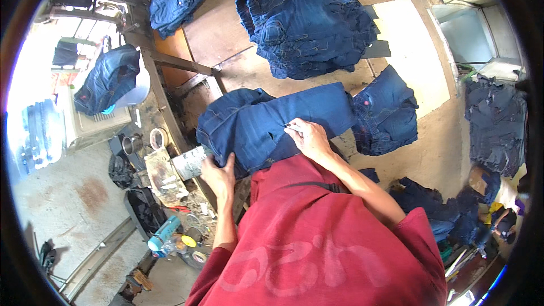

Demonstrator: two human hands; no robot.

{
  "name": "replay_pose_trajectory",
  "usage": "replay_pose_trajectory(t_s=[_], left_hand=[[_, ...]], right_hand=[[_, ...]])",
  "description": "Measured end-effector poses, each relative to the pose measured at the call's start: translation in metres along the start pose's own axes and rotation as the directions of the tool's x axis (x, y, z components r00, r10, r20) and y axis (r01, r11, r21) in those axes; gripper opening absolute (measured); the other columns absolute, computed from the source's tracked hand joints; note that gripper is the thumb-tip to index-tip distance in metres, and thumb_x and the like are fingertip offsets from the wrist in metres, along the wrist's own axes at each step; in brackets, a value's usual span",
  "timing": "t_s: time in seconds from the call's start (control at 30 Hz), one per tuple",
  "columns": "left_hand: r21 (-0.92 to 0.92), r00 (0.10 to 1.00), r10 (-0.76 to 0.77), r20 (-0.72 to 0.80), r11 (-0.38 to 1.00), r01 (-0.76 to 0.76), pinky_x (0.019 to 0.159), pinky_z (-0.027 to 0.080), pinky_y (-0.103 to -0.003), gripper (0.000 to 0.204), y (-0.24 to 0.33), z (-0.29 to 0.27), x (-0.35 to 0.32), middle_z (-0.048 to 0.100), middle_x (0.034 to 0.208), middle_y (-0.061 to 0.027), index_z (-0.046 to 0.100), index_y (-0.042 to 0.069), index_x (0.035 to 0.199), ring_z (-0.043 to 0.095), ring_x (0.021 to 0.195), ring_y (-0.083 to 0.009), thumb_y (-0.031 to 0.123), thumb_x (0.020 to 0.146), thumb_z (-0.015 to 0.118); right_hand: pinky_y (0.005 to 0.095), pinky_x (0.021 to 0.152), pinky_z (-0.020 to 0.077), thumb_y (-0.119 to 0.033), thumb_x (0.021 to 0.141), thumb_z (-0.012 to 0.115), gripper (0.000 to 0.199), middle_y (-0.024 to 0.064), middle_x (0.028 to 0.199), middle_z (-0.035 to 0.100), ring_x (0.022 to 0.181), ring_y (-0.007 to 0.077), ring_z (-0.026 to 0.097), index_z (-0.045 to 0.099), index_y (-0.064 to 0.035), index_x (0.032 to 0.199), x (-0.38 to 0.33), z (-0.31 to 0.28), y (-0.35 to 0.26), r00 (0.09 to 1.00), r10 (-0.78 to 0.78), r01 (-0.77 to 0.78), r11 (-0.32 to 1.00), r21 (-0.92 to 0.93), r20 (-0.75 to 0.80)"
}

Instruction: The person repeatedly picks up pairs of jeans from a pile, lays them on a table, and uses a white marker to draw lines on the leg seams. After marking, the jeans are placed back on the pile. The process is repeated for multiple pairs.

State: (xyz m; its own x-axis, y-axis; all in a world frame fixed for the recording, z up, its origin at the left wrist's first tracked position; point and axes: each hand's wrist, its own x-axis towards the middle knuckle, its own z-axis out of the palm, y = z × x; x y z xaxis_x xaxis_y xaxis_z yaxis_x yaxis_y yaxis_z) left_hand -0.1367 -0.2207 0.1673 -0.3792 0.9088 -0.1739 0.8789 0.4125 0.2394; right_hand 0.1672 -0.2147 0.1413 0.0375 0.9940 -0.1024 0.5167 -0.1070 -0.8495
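Observation:
A pair of blue jeans (306,107) lies stretched out in front of me, one leg reaching to the right. My right hand (310,140) is closed in a pinch around a small, thin, pale tool (292,127) against the denim; its kind is too small to make out. A small dark hole shows in the cloth just left of these fingers. At the near left edge of the jeans rests my left hand (219,177), thumb and fingers apart, beside a pale, stained cylinder (191,162).
Folded jeans (385,114) lie right of the stretched pair, with a large jeans pile (309,25) beyond. A cluttered wooden ledge at left carries a tape roll (157,137) and a blue bottle (163,234). Dark garments (496,124) are heaped at far right.

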Motion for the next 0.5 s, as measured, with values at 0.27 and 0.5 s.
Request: replay_pose_trajectory(t_s=[0.27,0.5], left_hand=[[-0.569,0.561,0.105,0.821,0.08,0.818,0.093,0.06,-0.046,0.037,0.03,-0.036,-0.022,0.08,0.117,-0.013,0.073,0.0,0.124,0.075,0.099,-0.0316,0.02,0.093,0.077],[-0.612,0.612,0.105,0.784,0.298,0.733,0.087,0.065,-0.042,0.034,0.079,0.008,-0.006,0.08,0.115,-0.0183,0.07,-0.005,0.127,0.079,0.092,-0.0291,0.018,0.101,0.074]], right_hand=[[0.0504,0.071,0.0612,-0.029,0.105,0.07,0.022,0.0146,0.093,0.081,0.083,0.0394,0.077,0.069,-0.0076,0.101,0.008,0.008,0.013,0.998,-0.014,0.016,0.999,-0.04,0.056],[0.0512,0.073,0.0617,-0.029,0.106,0.069,0.022,0.015,0.096,0.081,0.086,0.0397,0.077,0.068,-0.0068,0.102,0.002,-0.002,0.008,0.999,0.027,-0.027,1.0,0.002,0.033]])
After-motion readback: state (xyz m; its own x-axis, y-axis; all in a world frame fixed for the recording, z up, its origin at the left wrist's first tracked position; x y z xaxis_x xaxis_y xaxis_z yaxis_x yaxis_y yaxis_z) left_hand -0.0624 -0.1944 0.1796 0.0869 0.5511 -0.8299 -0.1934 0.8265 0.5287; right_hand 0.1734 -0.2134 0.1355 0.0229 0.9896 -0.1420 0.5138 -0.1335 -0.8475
